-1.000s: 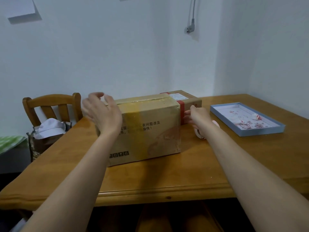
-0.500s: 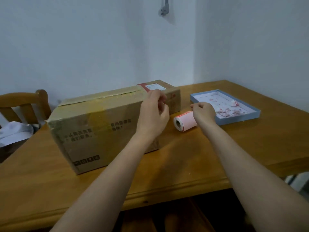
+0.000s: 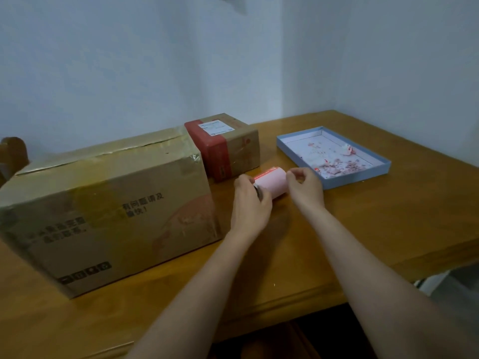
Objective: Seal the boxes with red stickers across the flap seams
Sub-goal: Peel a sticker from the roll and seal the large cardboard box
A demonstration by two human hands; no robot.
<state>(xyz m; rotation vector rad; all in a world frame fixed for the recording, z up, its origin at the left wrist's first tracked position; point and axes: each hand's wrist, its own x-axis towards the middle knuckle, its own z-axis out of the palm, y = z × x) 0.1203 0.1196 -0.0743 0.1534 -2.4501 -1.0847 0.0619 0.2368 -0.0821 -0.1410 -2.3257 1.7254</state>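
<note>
Half a second ago the left hand (image 3: 250, 203) was up at the right end of the large cardboard box (image 3: 108, 203); now it has dropped to the sticker roll (image 3: 272, 185) and wraps its fingers round the roll's near end, covering the core. Meanwhile the right hand (image 3: 305, 187), which had rested on the roll alone, now pinches at the roll's far end with thumb and curled fingers; whether it has caught a sticker edge cannot be told.

Held between both hands, the roll is pale pink with a red printed band near its left end. It lies on its side just above or on the wooden table (image 3: 363, 229); contact with the tabletop is hidden by the hands.

Left of the roll stands the large cardboard box, its top flap seam running lengthwise under shiny tape, dark printed characters on its near face. Behind the roll, touching the large box's right end, sits a small cardboard box (image 3: 233, 149) with a broad red sticker band (image 3: 212, 151) over its top and down its near face, and a white label on top. Right of the roll, just beyond the right hand, lies a shallow blue tray (image 3: 363, 177) holding red and white paper scraps (image 3: 337, 164). Far left of the roll, beyond the large box, a wooden chair back (image 3: 13, 154) shows.
</note>
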